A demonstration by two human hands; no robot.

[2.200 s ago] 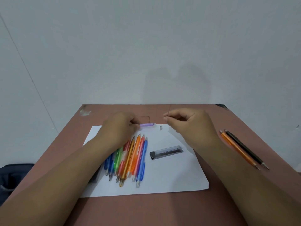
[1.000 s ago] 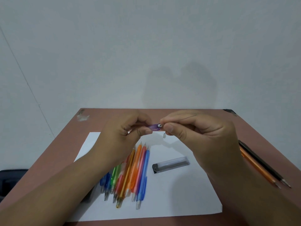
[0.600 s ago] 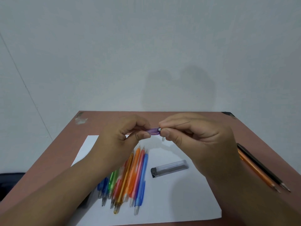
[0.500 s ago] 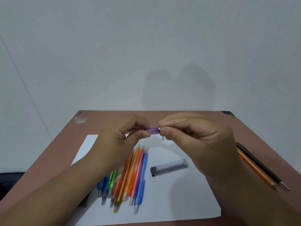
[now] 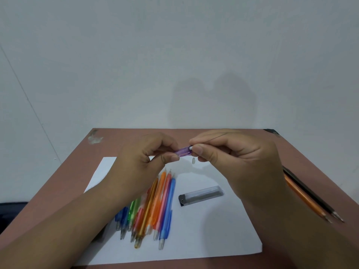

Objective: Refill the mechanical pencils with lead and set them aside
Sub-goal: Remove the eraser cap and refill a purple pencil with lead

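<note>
My left hand (image 5: 144,164) grips a purple mechanical pencil (image 5: 184,151) above the table, its open back end pointing right. My right hand (image 5: 239,160) pinches a thin lead (image 5: 213,137) right at that end. A small clear cap (image 5: 193,161) lies on the white paper (image 5: 209,228) just below the hands. Several coloured mechanical pencils (image 5: 155,206) lie bunched on the paper under my left wrist. A clear lead case (image 5: 201,195) with a black end rests to their right.
An orange pencil (image 5: 305,199) and a black pencil (image 5: 314,197) lie side by side on the brown table (image 5: 77,171) at the right. A white wall stands just behind the table's far edge. A dark bag (image 5: 11,214) sits at the left, off the table.
Both hands rose from the paper and came together. The lead in my right hand now meets the back end of the purple pencil. In the last half second almost nothing moved.
</note>
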